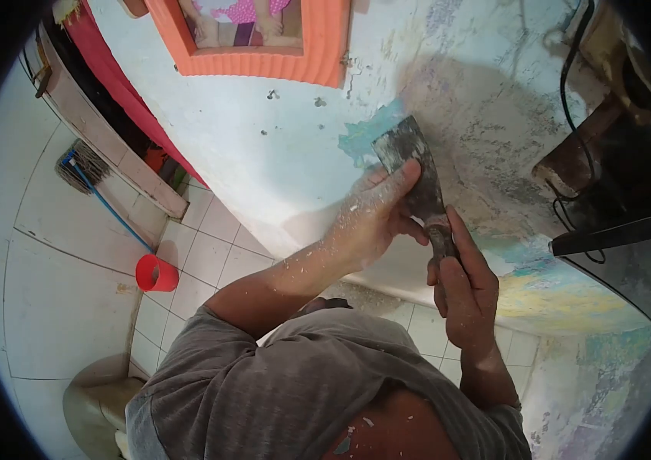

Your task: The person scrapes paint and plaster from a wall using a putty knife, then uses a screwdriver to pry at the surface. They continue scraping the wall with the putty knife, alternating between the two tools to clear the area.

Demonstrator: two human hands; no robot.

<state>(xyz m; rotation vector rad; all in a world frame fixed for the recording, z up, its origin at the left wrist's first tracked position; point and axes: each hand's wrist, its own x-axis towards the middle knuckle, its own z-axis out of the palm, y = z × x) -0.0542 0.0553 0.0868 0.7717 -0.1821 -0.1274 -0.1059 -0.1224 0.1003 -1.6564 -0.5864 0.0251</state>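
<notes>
A paint scraper (422, 184) with a broad, worn metal blade slants up and left in front of the wall. My right hand (467, 290) is wrapped round its handle. My left hand (381, 207) grips the blade from its left side, thumb lying on the flat face. The blade's front edge overlaps a patch of exposed turquoise paint (371, 134) on the wall (287, 169) in this view. White flakes dot my left forearm and hand. To the right of the blade the wall surface is rough, grey and brown.
An orange picture frame (329, 57) hangs above my hands. Dark equipment with black cables (570, 84) juts out at the right. At the left, a red bucket (157, 273) and a mop with a blue handle (107, 201) stand on the tiled floor (210, 234). A red curtain (122, 73) hangs beyond.
</notes>
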